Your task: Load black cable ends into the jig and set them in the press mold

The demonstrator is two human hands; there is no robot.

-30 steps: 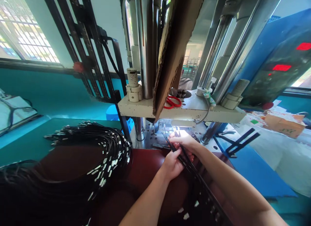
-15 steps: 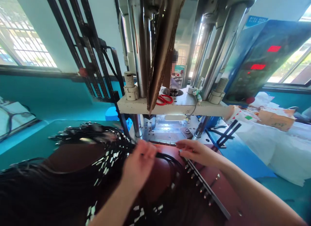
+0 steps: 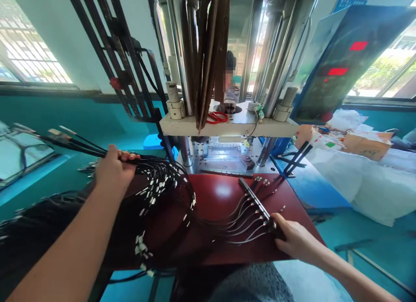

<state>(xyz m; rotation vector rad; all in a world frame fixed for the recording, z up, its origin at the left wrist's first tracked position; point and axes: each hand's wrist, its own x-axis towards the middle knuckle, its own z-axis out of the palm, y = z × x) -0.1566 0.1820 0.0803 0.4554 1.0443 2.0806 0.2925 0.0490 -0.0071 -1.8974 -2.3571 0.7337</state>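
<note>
My left hand (image 3: 115,170) is closed around a bundle of black cables (image 3: 86,147), whose ends stick out to the left. More of the looped cables, with small white tags (image 3: 157,187), lie beneath and right of it on the dark red table (image 3: 221,187). My right hand (image 3: 290,237) grips the near end of a narrow metal bar (image 3: 255,200). Several thin cables (image 3: 242,226) run from small connectors along the bar's left side towards the cable pile.
Behind the table stands a press (image 3: 227,128) with steel columns; red scissors (image 3: 217,117) and cardboard rest on its plate. A blue control box (image 3: 351,63) is at right, near white bags (image 3: 360,185). A person (image 3: 230,72) shows behind the press.
My left hand has moved left with the cable bundle. My right hand has come down and nearer to me, onto the near end of the bar, which now lies less far forward.
</note>
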